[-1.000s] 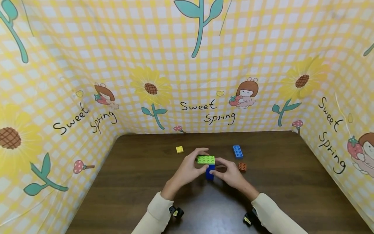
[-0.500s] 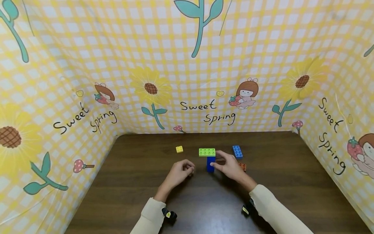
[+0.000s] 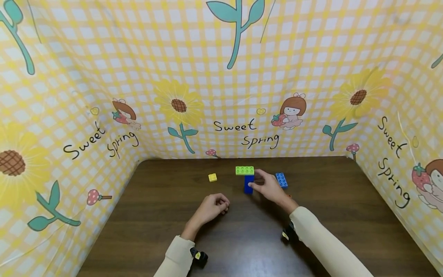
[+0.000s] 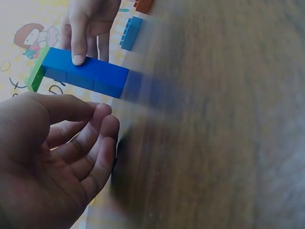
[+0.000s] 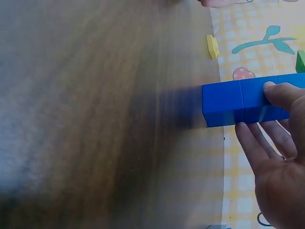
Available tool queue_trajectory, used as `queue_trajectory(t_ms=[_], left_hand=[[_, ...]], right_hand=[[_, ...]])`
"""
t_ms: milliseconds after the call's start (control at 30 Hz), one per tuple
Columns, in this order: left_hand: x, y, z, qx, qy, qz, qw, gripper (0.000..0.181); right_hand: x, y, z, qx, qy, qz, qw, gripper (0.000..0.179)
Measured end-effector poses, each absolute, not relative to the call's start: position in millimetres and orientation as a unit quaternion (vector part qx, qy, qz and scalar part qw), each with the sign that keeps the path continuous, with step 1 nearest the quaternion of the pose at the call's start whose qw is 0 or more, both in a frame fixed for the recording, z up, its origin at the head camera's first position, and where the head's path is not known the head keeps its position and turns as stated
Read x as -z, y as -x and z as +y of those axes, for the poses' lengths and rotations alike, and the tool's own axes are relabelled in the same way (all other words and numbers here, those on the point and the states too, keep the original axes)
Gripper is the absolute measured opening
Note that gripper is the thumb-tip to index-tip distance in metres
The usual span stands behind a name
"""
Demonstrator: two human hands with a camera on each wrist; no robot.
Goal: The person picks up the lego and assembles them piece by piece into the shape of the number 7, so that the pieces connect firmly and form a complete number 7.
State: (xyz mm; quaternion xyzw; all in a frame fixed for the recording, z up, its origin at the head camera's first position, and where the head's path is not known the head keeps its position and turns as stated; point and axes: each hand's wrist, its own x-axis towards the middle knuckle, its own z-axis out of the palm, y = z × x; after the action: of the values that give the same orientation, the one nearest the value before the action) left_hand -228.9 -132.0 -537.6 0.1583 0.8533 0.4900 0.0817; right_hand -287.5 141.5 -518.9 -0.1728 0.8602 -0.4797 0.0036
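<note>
My right hand (image 3: 271, 189) holds a tower of stacked blue bricks (image 4: 81, 74) between thumb and fingers. The tower stands upright on the table, and the left wrist view shows three blue bricks in it. A flat light green brick (image 3: 244, 170) caps the top and juts out to the left. In the right wrist view the thumb presses one side of the blue bricks (image 5: 222, 98), with fingers at another side. My left hand (image 3: 210, 208) rests nearer and to the left, apart from the tower. Its fingers are loosely curled around nothing.
A small yellow brick (image 3: 212, 177) lies at the back left of the brown table (image 3: 155, 192). Right of the tower lies a lighter blue brick (image 3: 282, 180). An orange-brown brick (image 4: 143, 5) is mostly hidden by my right wrist in the head view. Patterned cloth (image 3: 228, 92) walls the table.
My left hand has let go of the tower and drawn back toward the lower left. My right hand has moved the tower away from me, toward the back of the table.
</note>
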Motion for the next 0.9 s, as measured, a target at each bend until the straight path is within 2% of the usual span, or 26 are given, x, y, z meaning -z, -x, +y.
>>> queue_trajectory(t_ms=[400, 700, 900], left_hand=[[536, 230, -136, -0.498, -0.163, 0.846, 0.096, 0.012], [535, 233, -138, -0.494, -0.152, 0.85, 0.104, 0.013], [530, 234, -141, -0.493, -0.15, 0.851, 0.099, 0.014]], right_hand=[[516, 293, 141, 0.488, 0.164, 0.857, 0.017, 0.053], [513, 292, 142, 0.477, 0.163, 0.863, 0.043, 0.06], [510, 292, 151, 0.478, 0.178, 0.859, 0.035, 0.06]])
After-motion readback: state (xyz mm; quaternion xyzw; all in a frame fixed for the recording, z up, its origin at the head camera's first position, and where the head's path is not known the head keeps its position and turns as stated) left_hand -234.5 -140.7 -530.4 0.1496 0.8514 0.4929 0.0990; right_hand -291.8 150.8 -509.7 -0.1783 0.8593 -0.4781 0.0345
